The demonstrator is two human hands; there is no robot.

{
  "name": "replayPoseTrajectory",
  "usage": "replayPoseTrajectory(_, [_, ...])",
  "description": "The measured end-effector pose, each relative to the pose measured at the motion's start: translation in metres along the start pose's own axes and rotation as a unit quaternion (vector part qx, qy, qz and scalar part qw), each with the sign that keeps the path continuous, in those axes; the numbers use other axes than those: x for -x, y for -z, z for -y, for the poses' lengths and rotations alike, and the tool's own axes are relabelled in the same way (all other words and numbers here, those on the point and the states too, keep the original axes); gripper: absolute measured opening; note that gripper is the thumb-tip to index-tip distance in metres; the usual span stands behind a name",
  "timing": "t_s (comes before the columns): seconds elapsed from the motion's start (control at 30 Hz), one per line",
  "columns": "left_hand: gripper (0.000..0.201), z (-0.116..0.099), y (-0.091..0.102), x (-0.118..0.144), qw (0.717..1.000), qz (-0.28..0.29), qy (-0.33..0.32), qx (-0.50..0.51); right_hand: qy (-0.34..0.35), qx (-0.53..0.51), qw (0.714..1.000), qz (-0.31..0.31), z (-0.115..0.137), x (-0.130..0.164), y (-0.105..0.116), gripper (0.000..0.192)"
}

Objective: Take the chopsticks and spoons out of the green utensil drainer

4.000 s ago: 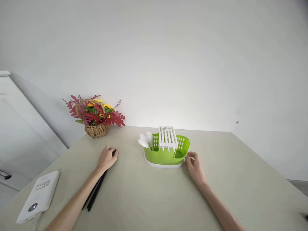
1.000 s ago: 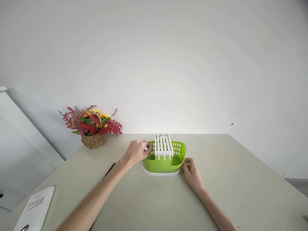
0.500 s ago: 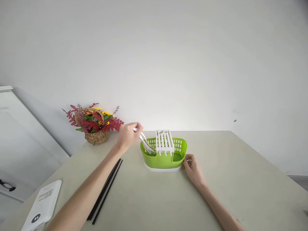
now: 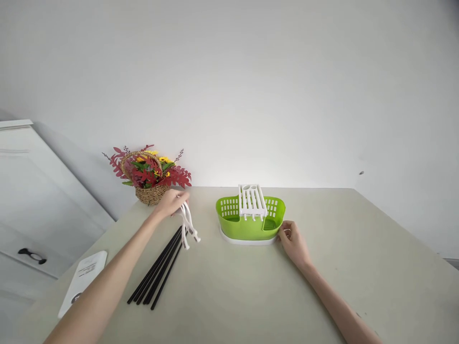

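My left hand (image 4: 171, 202) is closed around the upper ends of several thin, curved white strips (image 4: 187, 220), which look like plastic. Their lower ends hang free above the tips of several black chopsticks (image 4: 158, 270) lying on the table. In the middle stands a green plastic cutlery basket (image 4: 247, 231) with a white slotted rack (image 4: 252, 203) across its top and a white tray under it. My right hand (image 4: 293, 241), fingers curled, grips the basket's right end low down; the fingertips are partly hidden.
At the back left, a wicker basket of artificial flowers (image 4: 152, 195) stands near the wall. A white power-bank-like block (image 4: 84, 279) lies at the left, partly behind my left forearm. Beyond the table's left edge is a white cabinet (image 4: 43, 191) with a black handle.
My left hand has lifted the white strips out of the green basket's left part and carried them left, over the chopsticks. The right hand stays at the basket. The view has shifted slightly.
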State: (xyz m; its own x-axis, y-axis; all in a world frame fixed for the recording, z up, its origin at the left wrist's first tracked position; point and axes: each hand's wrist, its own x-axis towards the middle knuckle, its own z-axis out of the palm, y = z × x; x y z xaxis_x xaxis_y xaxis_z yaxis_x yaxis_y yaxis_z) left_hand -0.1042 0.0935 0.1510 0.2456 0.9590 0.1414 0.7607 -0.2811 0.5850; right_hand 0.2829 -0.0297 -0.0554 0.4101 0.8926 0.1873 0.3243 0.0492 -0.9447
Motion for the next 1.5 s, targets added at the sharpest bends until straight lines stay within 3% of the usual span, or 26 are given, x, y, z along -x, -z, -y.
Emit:
replayPoseTrajectory(0.2, [0.04, 0.023, -0.038, 0.016, 0.988, 0.114, -0.041, -0.09, 0.001, 0.001, 1.0, 0.004, -0.002, 0.0, 0.001, 0.03])
replayPoseTrajectory(0.47, [0.041, 0.036, -0.06, 0.019, 0.969, 0.177, -0.087, -0.15, 0.005, -0.006, 1.0, 0.007, -0.005, 0.0, 0.002, 0.031])
replayPoseTrajectory(1.07, [0.057, 0.052, -0.08, 0.026, 0.953, 0.159, -0.154, -0.207, 0.005, 0.0, 1.0, 0.008, -0.003, -0.001, 0.003, 0.025])
replayPoseTrajectory(1.3, [0.045, 0.054, -0.082, 0.03, 0.946, 0.136, -0.189, -0.226, 0.009, 0.003, 1.0, 0.007, -0.004, -0.001, 0.003, 0.027])
replayPoseTrajectory(1.5, [0.047, 0.048, -0.075, 0.03, 0.94, 0.132, -0.212, -0.233, 0.015, 0.005, 1.0, 0.007, -0.006, -0.002, 0.002, 0.026])
